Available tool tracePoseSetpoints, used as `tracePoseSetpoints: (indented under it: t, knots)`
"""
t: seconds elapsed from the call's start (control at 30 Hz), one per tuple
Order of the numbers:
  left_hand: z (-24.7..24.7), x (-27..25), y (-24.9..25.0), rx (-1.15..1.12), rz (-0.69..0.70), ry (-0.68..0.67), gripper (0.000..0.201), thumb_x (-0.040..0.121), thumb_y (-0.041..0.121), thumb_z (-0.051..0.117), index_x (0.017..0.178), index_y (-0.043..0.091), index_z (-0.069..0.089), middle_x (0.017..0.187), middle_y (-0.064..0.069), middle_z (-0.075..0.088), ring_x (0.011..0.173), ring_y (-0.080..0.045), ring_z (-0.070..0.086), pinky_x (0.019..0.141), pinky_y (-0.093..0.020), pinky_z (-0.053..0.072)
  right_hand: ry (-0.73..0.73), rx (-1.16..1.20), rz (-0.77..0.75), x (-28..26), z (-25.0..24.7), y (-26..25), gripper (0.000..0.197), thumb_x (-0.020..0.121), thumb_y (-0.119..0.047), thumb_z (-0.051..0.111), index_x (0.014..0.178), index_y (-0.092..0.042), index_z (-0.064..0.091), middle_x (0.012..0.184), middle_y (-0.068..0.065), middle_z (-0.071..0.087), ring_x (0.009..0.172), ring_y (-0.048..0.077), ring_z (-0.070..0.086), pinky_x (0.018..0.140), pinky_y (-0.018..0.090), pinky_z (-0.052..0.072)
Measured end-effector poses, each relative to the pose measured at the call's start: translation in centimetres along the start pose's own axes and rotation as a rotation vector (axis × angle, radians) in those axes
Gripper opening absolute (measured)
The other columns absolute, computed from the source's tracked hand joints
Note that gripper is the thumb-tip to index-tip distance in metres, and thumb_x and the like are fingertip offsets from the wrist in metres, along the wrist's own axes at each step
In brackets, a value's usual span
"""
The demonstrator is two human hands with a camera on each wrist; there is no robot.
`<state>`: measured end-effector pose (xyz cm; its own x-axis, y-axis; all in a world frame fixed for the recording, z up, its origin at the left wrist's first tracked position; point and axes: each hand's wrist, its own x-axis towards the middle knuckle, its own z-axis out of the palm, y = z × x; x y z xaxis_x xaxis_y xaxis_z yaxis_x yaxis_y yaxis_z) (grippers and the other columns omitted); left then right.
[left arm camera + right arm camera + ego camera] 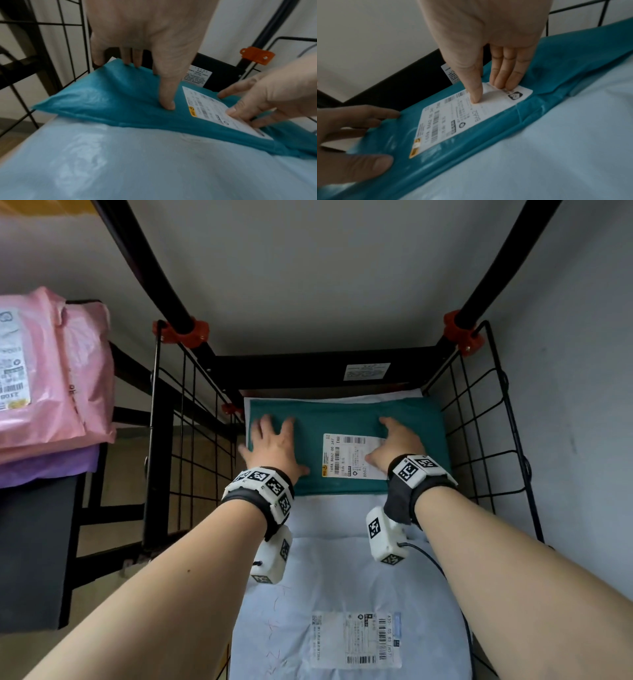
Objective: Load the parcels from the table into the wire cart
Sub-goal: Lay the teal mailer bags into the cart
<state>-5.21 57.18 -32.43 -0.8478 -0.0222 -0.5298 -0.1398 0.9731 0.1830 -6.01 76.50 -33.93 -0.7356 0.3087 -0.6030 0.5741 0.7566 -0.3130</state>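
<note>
Pale grey wall (325, 268) behind, tan floor (113, 498) low at left. Nearest, inside the wire cart (486, 419): a light blue parcel (342, 577) lying flat along the cart bottom, a white label (356, 640) on its near end, face up. Above it, two bare forearms reaching down into the cart, each with a dark wrist band (400, 498) carrying white marker blocks, a thin cable trailing from the right one.

Farther in, a teal parcel (346, 419) lying flat across the far end of the cart, overlapping the far end of the blue parcel, white edges of another flat bag showing just beyond it. A white shipping label (349, 455) on the teal parcel, barcodes legible, right of its middle. Left hand (274, 443) spread wide and flat on the left part of the teal parcel, fingers splayed, fingertips near its far left edge, thumb pressed into the plastic beside the label; gripping nothing. Right hand (397, 443) likewise flat and open, fingers together and straight, thumb and fingertips pressing on the label's right end.

Beyond the parcels, the cart's black back bar (308, 368) with a small white sticker (366, 371), black uprights rising from orange clamps (181, 332) at both far corners, black mesh sides left and right.

Off to the left, outside the cart, a dark surface (34, 542) holding a pink parcel (61, 378) with a label, stacked on a purple parcel (51, 467).
</note>
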Motion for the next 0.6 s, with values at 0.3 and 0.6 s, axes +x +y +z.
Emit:
tracePoseSetpoints:
  t: [0.3,0.6]
  knots:
    - [0.3,0.9,-0.4,-0.218,-0.215,-0.074,0.122,0.066,0.031,0.084,0.151,0.032,-0.003,0.156,-0.015,-0.012,0.142,-0.037,0.006,0.111,-0.053,0.029,-0.032,0.029,-0.015,0.6,0.5,0.0,0.085,0.077,-0.012,0.073,0.148,-0.029,0.028,0.142,0.007,0.043,0.126,0.026,0.049,0.1,0.031,0.042]
    - [0.5,0.8,-1.6,-0.368,-0.299,-0.035,0.126,0.062,0.028,0.087,0.15,0.033,-0.003,0.149,-0.015,0.012,0.139,-0.035,0.015,0.111,-0.047,0.027,0.171,0.01,0.191,0.3,-1.8,2.1,0.101,0.069,-0.04,0.08,0.148,-0.027,0.019,0.154,0.014,0.016,0.14,0.035,0.02,0.113,0.05,0.024]
